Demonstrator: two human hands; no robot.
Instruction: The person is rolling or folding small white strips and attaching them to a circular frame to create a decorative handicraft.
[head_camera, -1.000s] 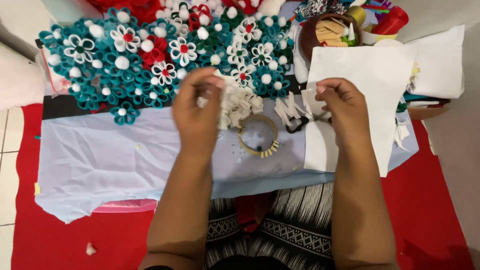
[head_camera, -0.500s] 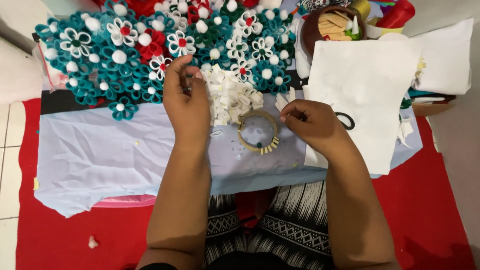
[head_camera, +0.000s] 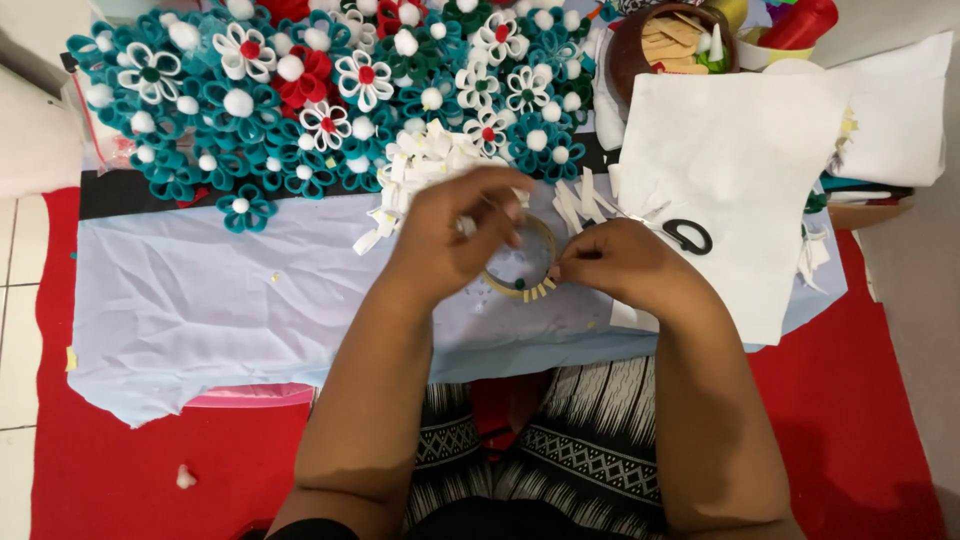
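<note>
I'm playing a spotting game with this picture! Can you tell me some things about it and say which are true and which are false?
1. Both hands, left hand and right hand, are at a small ring. True.
2. The scissors lie on the red floor. False: they lie on the white sheet.
3. The felt flowers are mostly teal. True.
4. The cloth under the hands is black. False: it is pale blue.
</note>
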